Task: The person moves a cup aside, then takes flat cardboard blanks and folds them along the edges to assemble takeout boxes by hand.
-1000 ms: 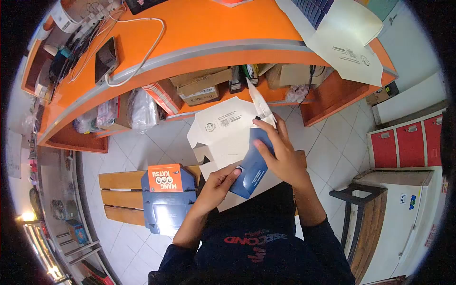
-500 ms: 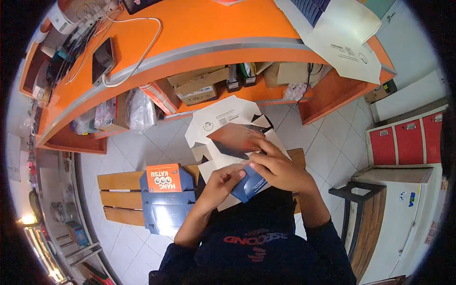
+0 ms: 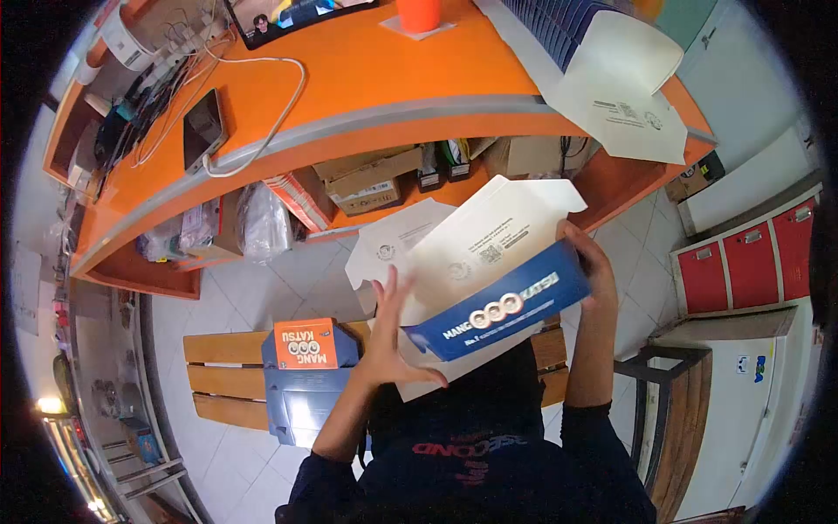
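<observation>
Above my lap is a part-folded carton, with a blue front printed "MANG KATSU", a cream inside and a lid flap standing up. My right hand grips its right end, with the thumb side at the top corner. At the left end my left hand is open, fingers spread and slightly blurred; I cannot tell whether it touches the carton. Behind and beneath lies another cream carton sheet, partly covered by the blue one.
On the wooden bench to the left rests a blue and orange carton. The orange desk ahead carries a phone, a white cable, an orange cup and stacked blue cartons. Shelf boxes sit below.
The blue piece was low between both hands; now the carton is raised, tilted, its printed front showing. My left hand has let go and spread; my right hand has moved to the right end.
</observation>
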`<state>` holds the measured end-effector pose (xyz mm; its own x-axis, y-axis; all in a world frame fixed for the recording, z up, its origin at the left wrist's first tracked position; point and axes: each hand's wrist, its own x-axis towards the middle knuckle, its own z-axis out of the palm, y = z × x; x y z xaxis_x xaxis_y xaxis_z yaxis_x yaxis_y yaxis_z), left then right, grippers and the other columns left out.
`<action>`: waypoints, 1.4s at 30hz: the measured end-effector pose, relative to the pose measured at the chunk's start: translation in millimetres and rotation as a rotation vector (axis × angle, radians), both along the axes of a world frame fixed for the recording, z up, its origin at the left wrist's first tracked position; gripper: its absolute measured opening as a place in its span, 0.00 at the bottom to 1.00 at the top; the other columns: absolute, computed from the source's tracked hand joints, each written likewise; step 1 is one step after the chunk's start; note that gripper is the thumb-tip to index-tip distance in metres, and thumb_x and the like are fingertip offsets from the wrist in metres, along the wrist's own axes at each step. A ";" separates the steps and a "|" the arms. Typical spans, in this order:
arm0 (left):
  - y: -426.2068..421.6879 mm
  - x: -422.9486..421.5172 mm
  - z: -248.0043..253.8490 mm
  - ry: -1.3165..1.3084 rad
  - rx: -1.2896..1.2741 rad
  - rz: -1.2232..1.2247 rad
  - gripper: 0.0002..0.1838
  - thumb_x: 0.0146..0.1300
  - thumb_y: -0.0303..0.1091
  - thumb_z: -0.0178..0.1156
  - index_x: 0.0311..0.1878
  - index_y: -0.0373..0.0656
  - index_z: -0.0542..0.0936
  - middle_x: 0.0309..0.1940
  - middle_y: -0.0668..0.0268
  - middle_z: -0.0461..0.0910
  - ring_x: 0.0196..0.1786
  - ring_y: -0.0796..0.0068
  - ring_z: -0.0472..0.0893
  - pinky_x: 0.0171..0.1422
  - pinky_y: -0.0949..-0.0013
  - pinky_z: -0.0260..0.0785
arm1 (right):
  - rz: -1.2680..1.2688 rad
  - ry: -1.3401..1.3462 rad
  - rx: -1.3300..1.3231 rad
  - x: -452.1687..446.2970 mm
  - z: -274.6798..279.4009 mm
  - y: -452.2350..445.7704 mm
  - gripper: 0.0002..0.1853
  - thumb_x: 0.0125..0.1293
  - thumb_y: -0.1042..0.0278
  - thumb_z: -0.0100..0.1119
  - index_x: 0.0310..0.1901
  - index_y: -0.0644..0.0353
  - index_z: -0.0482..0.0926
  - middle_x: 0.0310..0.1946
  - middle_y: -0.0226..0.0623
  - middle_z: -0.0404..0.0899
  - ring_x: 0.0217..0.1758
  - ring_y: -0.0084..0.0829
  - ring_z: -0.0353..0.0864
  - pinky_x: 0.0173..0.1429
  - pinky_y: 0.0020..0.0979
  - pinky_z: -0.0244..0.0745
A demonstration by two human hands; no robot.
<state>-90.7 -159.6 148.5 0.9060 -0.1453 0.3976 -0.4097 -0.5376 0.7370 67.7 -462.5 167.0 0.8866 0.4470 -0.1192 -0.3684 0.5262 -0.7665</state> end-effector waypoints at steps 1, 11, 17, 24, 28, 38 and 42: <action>-1.0 -3.3 2.0 0.016 0.075 -0.102 0.81 0.20 0.66 0.79 0.75 0.39 0.43 0.74 0.45 0.50 0.78 0.46 0.43 0.76 0.40 0.24 | -0.033 0.018 0.042 3.8 -15.4 1.4 0.15 0.71 0.65 0.51 0.52 0.68 0.76 0.45 0.38 0.81 0.45 0.29 0.81 0.52 0.28 0.76; -15.1 -3.7 25.2 -0.104 0.495 0.132 0.16 0.56 0.27 0.64 0.49 0.42 0.78 0.26 0.66 0.81 0.28 0.73 0.82 0.76 0.49 0.50 | -0.346 -0.547 -0.626 -3.7 25.8 60.9 0.12 0.69 0.62 0.56 0.50 0.57 0.76 0.53 0.33 0.75 0.52 0.31 0.76 0.54 0.32 0.70; -26.3 7.0 32.8 -0.044 0.449 -0.093 0.09 0.62 0.31 0.58 0.44 0.41 0.80 0.31 0.65 0.82 0.32 0.65 0.84 0.61 0.58 0.72 | 0.330 -0.932 -0.768 -25.3 44.1 80.3 0.09 0.66 0.72 0.59 0.45 0.62 0.73 0.48 0.35 0.72 0.43 0.25 0.71 0.41 0.27 0.68; -4.6 18.1 16.9 0.625 -0.501 -0.021 0.11 0.63 0.34 0.65 0.39 0.34 0.82 0.30 0.70 0.82 0.37 0.85 0.77 0.45 0.76 0.71 | 0.150 -0.647 -0.252 -18.8 -7.3 59.3 0.08 0.67 0.68 0.58 0.39 0.59 0.70 0.40 0.28 0.64 0.38 0.21 0.66 0.41 0.24 0.65; -8.3 18.9 18.7 0.709 -0.559 -0.002 0.09 0.65 0.32 0.63 0.39 0.34 0.83 0.33 0.69 0.82 0.37 0.84 0.77 0.45 0.76 0.70 | 0.191 -0.999 -0.534 -26.0 19.6 73.3 0.09 0.64 0.68 0.63 0.38 0.60 0.72 0.40 0.31 0.68 0.44 0.26 0.70 0.47 0.27 0.67; -12.0 18.1 18.5 0.688 -0.606 0.085 0.12 0.65 0.34 0.63 0.42 0.33 0.84 0.33 0.68 0.84 0.36 0.84 0.77 0.44 0.77 0.71 | -0.017 -0.987 -0.536 -38.6 28.4 82.1 0.09 0.59 0.65 0.66 0.36 0.59 0.77 0.36 0.34 0.70 0.41 0.33 0.71 0.42 0.33 0.66; -17.8 20.8 21.5 0.672 -0.545 0.079 0.11 0.64 0.33 0.64 0.42 0.34 0.85 0.33 0.68 0.85 0.36 0.85 0.77 0.43 0.77 0.71 | -0.377 -1.088 -1.070 -53.3 39.3 102.7 0.08 0.56 0.66 0.67 0.36 0.57 0.79 0.37 0.36 0.72 0.41 0.41 0.71 0.45 0.41 0.66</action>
<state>-69.9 -177.4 170.0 0.9732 -0.0170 -0.2292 0.2281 -0.0482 0.9724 14.4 -359.7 206.3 0.7914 0.3185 0.5217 0.6091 -0.4827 -0.6293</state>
